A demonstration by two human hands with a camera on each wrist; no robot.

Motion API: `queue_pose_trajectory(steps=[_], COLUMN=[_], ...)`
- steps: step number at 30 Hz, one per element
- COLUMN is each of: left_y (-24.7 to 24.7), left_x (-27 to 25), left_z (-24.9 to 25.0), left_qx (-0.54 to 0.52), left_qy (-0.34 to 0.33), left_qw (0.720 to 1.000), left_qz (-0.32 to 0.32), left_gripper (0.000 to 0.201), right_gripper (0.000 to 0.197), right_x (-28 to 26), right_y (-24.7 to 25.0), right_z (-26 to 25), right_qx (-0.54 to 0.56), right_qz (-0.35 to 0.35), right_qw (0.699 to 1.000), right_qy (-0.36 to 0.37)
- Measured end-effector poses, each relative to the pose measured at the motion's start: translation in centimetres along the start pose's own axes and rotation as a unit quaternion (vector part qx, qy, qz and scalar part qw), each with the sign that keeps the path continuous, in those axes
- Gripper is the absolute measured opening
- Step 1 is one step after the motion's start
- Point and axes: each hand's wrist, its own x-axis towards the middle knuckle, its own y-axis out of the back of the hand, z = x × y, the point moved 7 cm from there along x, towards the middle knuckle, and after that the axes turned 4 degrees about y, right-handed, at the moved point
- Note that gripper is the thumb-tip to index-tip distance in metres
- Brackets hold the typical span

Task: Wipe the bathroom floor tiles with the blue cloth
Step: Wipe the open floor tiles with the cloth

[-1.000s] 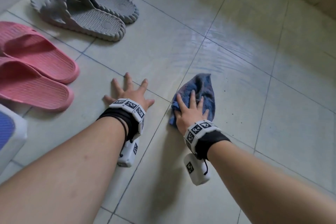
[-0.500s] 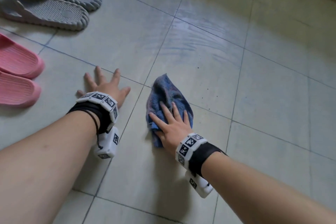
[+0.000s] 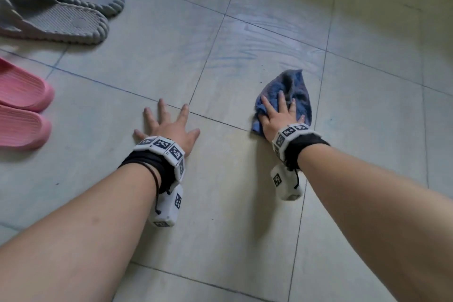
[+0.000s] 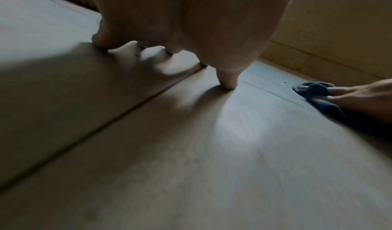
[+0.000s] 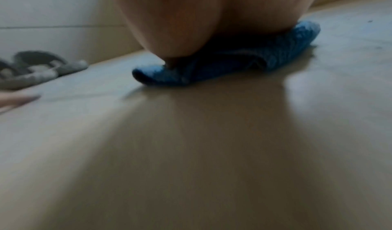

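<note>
A crumpled blue cloth (image 3: 294, 91) lies on the pale floor tiles (image 3: 245, 203), right of centre in the head view. My right hand (image 3: 277, 113) lies flat on the cloth with straight, spread fingers and presses it down. In the right wrist view the blue cloth (image 5: 282, 52) bulges out from under the palm. My left hand (image 3: 169, 125) rests on a bare tile to the left, fingers spread, holding nothing. The left wrist view has my left hand's fingertips (image 4: 227, 82) on the floor and the cloth (image 4: 318, 91) far right under the other hand.
A pair of grey slippers (image 3: 61, 7) sits at the top left, and pink slippers (image 3: 22, 105) lie at the left edge. Damp bluish wipe streaks (image 3: 257, 49) mark the tiles beyond the cloth. A beige wall base (image 4: 328, 32) runs along the far side.
My right hand has slid the cloth to the right, away from the left hand, across a grout line. The left hand stays planted on the floor.
</note>
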Motion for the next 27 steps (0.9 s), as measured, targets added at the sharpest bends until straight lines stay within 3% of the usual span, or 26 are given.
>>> queue_pose_trajectory(steps=[4, 8, 11, 16, 21, 27], left_y=[0.3, 0.1, 0.2, 0.1, -0.3, -1.7], left_x=[0.2, 0.1, 0.3, 0.2, 0.0, -0.9], left_z=[-0.3, -0.1, 0.0, 0.6, 3.0, 7.8], left_qx=[-0.001, -0.002, -0.002, -0.023, -0.036, -0.018], left_qy=[-0.008, -0.009, -0.003, 0.007, -0.020, -0.072], left_qw=[1.000, 1.000, 1.000, 1.000, 0.999, 0.996], left_qz=[0.002, 0.011, 0.013, 0.013, 0.031, 0.041], left_gripper=[0.072, 0.070, 0.071, 0.072, 0.069, 0.069], right_gripper=[0.052, 0.053, 0.053, 0.053, 0.055, 0.060], right_x=[-0.9, -5.6, -4.1, -1.4, -8.1, -15.7], right_y=[1.0, -4.2, -4.8, -2.4, -5.9, -9.7], right_z=[-2.4, -6.0, -6.1, -5.6, -4.2, 1.4], right_qx=[0.087, 0.002, -0.030, 0.007, -0.002, -0.013], right_qz=[0.042, 0.011, 0.006, -0.004, 0.008, -0.016], right_qw=[0.995, 0.999, 0.998, 1.000, 1.000, 0.998], right_qy=[-0.029, 0.035, 0.050, 0.023, -0.001, -0.061])
